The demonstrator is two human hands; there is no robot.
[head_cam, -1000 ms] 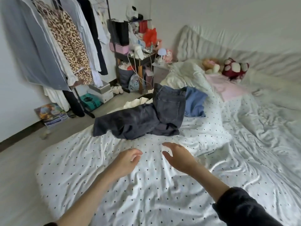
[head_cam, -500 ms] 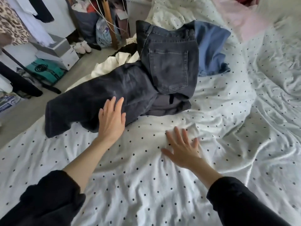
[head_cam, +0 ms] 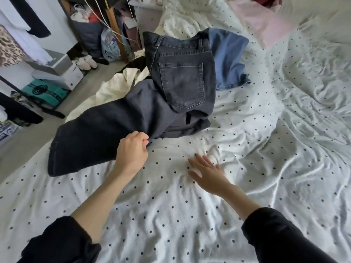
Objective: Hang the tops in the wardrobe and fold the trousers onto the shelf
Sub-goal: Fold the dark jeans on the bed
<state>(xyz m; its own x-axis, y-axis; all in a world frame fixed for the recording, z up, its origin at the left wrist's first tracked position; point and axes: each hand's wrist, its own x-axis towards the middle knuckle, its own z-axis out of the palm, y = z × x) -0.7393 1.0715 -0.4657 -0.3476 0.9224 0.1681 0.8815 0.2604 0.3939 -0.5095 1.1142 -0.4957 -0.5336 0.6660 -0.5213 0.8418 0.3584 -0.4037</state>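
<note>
Polka-dotted white bed sheet (head_cam: 171,215) nearest, rumpled, under both forearms in black sleeves. Right hand (head_cam: 209,175) released, fingers spread flat on the sheet. Left hand (head_cam: 133,150) clenched on the near edge of the black jeans (head_cam: 133,114), pinching the leg fabric. Jeans sprawled across the bed, back pocket facing up, waistband farther off. Just beyond, blue trousers (head_cam: 228,57) and a cream garment (head_cam: 121,82). Farthest left, shoe boxes (head_cam: 62,71) on the floor.

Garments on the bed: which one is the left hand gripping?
The dark grey jeans. The left hand pinches the edge of their outstretched leg, while the blue garment and the cream garment behind lie untouched.
</note>
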